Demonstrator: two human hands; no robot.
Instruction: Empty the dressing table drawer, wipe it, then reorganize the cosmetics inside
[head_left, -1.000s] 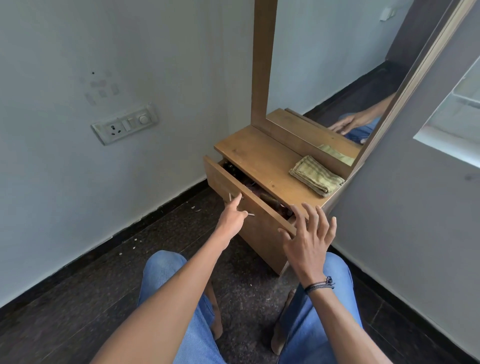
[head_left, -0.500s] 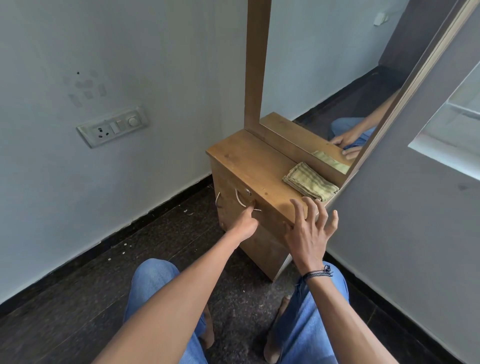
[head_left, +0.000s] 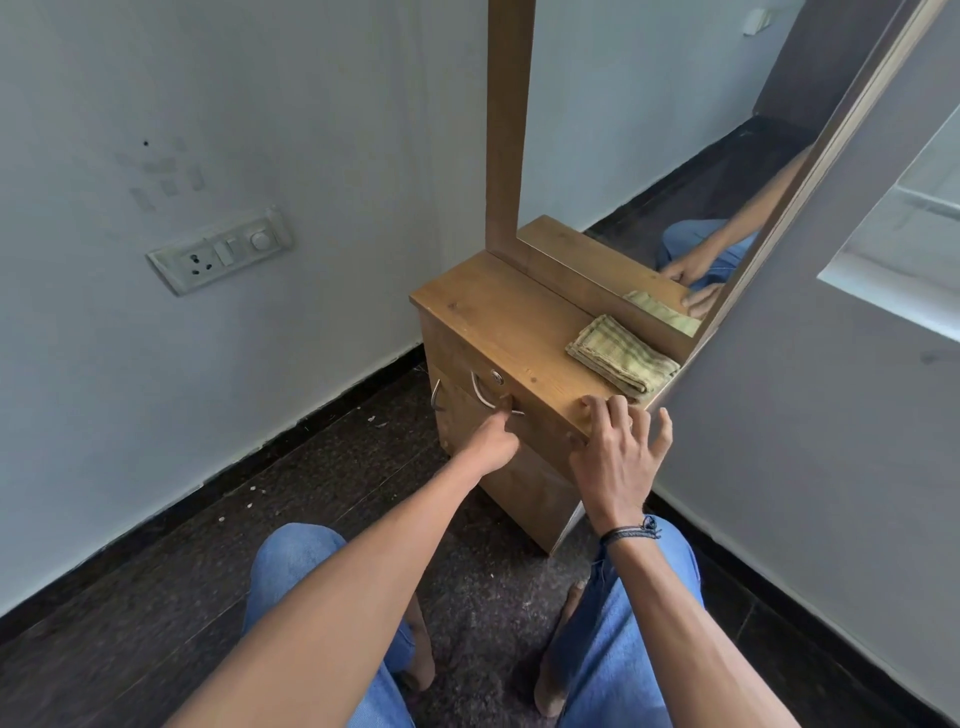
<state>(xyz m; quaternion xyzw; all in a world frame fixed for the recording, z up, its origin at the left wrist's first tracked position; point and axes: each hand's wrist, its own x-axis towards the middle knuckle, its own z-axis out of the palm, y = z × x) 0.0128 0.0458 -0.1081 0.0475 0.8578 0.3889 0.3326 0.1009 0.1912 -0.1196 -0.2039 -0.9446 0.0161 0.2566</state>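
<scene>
Sitting on the floor before the dressing table (head_left: 498, 312), the person has the left hand (head_left: 491, 441) at the curved metal handle (head_left: 483, 397) of the drawer (head_left: 462, 358). One finger reaches the bar, but I cannot tell if it hooks round it or only presses on it. The right hand (head_left: 618, 457) is spread, and its fingertips (head_left: 597, 410) rest on the front edge of the top, near the folded cloth (head_left: 621, 356). The drawer is just under the top and it is closed flush, so the cosmetics are not visible and I cannot count them. I judge that the drawer is stiff wood which slides straight out. The best place to hold it is the middle of the handle, with a level pull, while the other hand steadies the table. Its weight depends on what is inside, so a slow pull seems safer, because small bottles may roll or break. The cloth looks soft and light, and a pinch at its folded edge should lift it easily. Counted: one drawer, one small round lock (head_left: 497, 378) above the handle, two metal handles (the second handle (head_left: 435, 396) is lower, on the left of the front), one cloth with its reflection in the mirror (head_left: 649, 130), and two hands.
</scene>
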